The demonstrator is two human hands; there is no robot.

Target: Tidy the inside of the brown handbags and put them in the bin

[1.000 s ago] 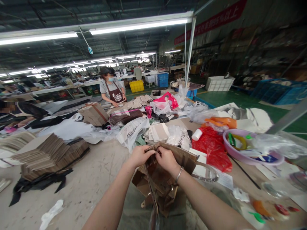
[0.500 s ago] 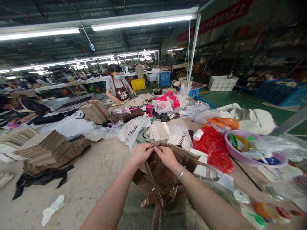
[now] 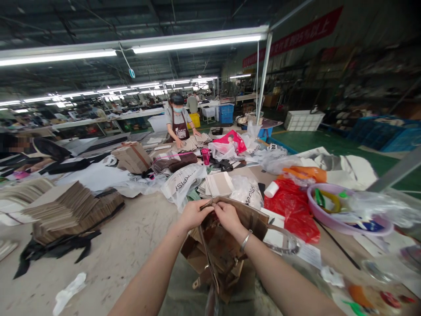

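Observation:
My left hand (image 3: 194, 213) and my right hand (image 3: 226, 216) meet at the top edge of a brown paper bag (image 3: 220, 245) that stands in front of me on the worktable (image 3: 131, 245). Both hands are closed in a pinch on the bag's rim, thumbs almost touching. A silver bangle (image 3: 245, 241) sits on my right wrist. A strap-like handle hangs down the bag's front.
A fanned stack of flat brown bags (image 3: 69, 210) lies to the left over black ribbon. Red plastic (image 3: 291, 206), a pink basin (image 3: 342, 219), a tape roll (image 3: 283, 239) and plastic bags crowd the right. A person in an apron (image 3: 179, 125) works at the table's far end.
My hands have stayed pinched on the bag's rim, shifting only slightly. The view has swung a little, and the person at the far end now appears farther right and leaning over the table.

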